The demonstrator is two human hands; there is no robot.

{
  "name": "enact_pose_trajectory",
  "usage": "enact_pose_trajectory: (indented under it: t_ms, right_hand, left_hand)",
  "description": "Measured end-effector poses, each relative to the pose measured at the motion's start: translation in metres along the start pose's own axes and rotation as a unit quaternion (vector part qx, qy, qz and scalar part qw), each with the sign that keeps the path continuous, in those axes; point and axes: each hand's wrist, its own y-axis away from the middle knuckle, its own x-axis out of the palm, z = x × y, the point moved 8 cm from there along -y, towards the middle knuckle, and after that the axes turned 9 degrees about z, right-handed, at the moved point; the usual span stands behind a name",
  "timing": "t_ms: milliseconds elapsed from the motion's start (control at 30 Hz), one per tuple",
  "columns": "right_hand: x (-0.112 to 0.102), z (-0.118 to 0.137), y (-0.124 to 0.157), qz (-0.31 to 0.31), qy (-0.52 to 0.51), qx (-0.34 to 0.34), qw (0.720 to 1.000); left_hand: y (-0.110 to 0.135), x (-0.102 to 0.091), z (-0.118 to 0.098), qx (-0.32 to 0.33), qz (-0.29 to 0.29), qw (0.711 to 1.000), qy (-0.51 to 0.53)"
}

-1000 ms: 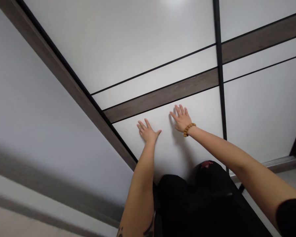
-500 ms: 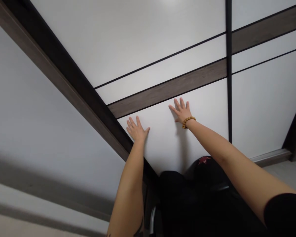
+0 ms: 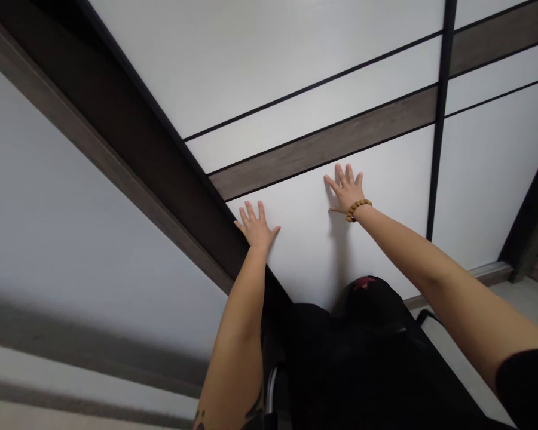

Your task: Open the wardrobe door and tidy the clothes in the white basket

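A white sliding wardrobe door (image 3: 296, 251) with dark trim stands in front of my knees. My left hand (image 3: 256, 229) lies flat on it near its left edge, fingers spread. Further right, my right hand (image 3: 347, 192) presses on the same panel, its fingers apart, just below a grey-brown wood-grain strip (image 3: 323, 143). A beaded bracelet (image 3: 357, 209) circles my right wrist. Neither hand holds anything. Between the door's left edge and the brown wardrobe frame (image 3: 130, 179) runs a dark gap (image 3: 161, 191).
A second white door panel (image 3: 488, 191) stands to the right, past a dark vertical trim (image 3: 436, 167). A pale wall (image 3: 72, 209) fills the left side. Below are my black-clothed legs (image 3: 341, 358) and a curved metal bar (image 3: 271, 388). Grey floor (image 3: 533, 304) shows at the right.
The door has slid right, along with both hands flat on it. The dark gap at its left edge has widened. My view has shifted slightly.
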Motion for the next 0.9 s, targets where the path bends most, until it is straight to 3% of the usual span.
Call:
enact_pose_trajectory:
  t_ms: [100, 267, 433, 633, 900]
  right_hand:
    - [-0.001, 0.022, 0.002, -0.017, -0.004, 0.016, 1.0]
    - [-0.001, 0.104, -0.005, -0.026, -0.013, -0.073, 0.997]
    - [0.004, 0.16, -0.015, -0.004, -0.019, -0.082, 0.996]
    - [0.013, 0.156, -0.011, 0.01, 0.001, -0.04, 0.999]
    - [0.019, 0.122, -0.01, 0.005, 0.043, -0.016, 0.999]
  left_hand:
    - [0.003, -0.006, -0.001, 0.023, -0.012, 1.0, 0.007]
    - [0.007, -0.01, 0.0, 0.062, -0.019, 0.998, 0.013]
    - [0.006, -0.01, 0.002, 0.11, -0.014, 0.994, 0.022]
    - [0.015, -0.01, 0.008, 0.184, -0.012, 0.98, 0.071]
    - [0.037, 0.001, 0.044, 0.158, -0.054, 0.974, 0.15]
